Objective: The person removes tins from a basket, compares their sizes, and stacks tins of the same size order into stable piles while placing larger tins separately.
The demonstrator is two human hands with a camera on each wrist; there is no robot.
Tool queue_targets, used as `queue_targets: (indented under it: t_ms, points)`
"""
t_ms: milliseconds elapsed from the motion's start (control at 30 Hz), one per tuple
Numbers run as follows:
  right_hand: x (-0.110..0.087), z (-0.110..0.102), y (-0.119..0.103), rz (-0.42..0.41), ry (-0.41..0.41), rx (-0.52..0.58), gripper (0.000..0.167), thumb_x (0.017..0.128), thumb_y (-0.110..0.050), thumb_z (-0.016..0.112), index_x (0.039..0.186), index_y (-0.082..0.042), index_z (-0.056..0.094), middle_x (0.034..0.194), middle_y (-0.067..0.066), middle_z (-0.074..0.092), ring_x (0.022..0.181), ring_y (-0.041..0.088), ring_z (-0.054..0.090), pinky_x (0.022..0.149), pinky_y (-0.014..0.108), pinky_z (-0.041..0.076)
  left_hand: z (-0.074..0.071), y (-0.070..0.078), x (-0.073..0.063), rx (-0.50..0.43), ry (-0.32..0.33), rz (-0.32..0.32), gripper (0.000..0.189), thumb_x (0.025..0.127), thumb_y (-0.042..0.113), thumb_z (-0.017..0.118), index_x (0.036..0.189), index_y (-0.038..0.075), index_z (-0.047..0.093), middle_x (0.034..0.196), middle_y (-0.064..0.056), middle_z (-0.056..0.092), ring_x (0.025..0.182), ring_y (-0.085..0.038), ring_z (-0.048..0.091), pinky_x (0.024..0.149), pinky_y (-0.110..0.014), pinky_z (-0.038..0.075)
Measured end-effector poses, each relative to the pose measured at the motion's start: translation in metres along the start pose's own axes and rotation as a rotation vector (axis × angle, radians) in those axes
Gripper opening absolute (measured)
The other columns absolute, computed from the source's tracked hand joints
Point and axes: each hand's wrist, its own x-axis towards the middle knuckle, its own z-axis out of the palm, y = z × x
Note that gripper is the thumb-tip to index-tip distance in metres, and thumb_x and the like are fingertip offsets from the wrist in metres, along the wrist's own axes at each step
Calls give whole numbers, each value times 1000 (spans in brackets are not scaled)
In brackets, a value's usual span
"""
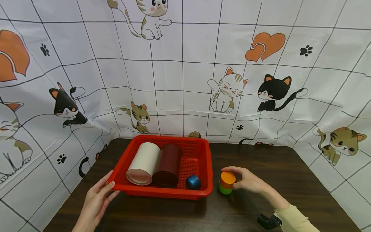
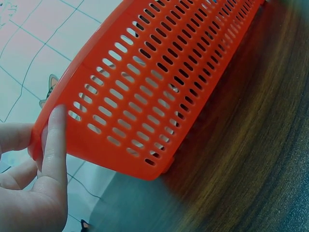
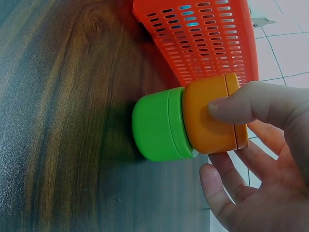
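Note:
My left hand (image 1: 97, 199) pinches the near left corner of a red plastic basket (image 1: 171, 192) by its rim. Inside the basket lie a white cylinder (image 1: 144, 162), a dark brown cylinder (image 1: 169, 164) and a small blue jar (image 1: 193, 182). To the right of the basket, my right hand (image 1: 250, 180) grips a small orange jar (image 1: 227, 179) between thumb and fingers. That jar sits on top of a green jar (image 1: 225, 189), which stands on the table. In the right wrist view, the orange jar (image 3: 210, 116) is slightly tilted against the green jar's lid (image 3: 178, 123).
The dark wooden table (image 1: 261, 161) runs back to a white sheet (image 1: 185, 80) printed with grid lines and cartoon cats. A black band (image 1: 269, 221) is on the right wrist, below a pale yellow sleeve (image 1: 294, 219).

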Motion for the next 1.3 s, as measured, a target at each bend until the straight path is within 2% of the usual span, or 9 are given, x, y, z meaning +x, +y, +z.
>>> queue_targets:
  t_ms: [300,733,1067,1300]
  points:
    - [-1,0,1,-14,-7,0,62,82,0,71,140,-6,52,133,21,57,106,20,54,80,21,53,-1,0,-1,-8,-4,-9,73,100,19,59,159,11,16,115,24,55,105,4,62,90,-20,58]
    - [0,0,-2,-16,1,-28,61,81,-1,72,139,-9,54,133,20,58,108,24,54,87,28,53,0,1,-1,8,0,-22,72,101,20,58,159,14,17,116,22,53,105,5,62,90,-20,58]
    - [1,1,-2,-7,7,-6,62,81,0,71,139,-10,54,134,19,57,109,26,53,84,26,54,1,3,-1,6,1,-25,73,100,22,59,159,13,17,117,21,53,105,4,62,91,-20,58]
    - [0,0,-5,-1,8,-17,63,81,-2,72,140,-9,53,134,18,58,111,25,53,88,27,53,0,2,-1,6,4,-32,72,101,20,58,159,14,17,115,22,54,104,4,62,91,-20,58]
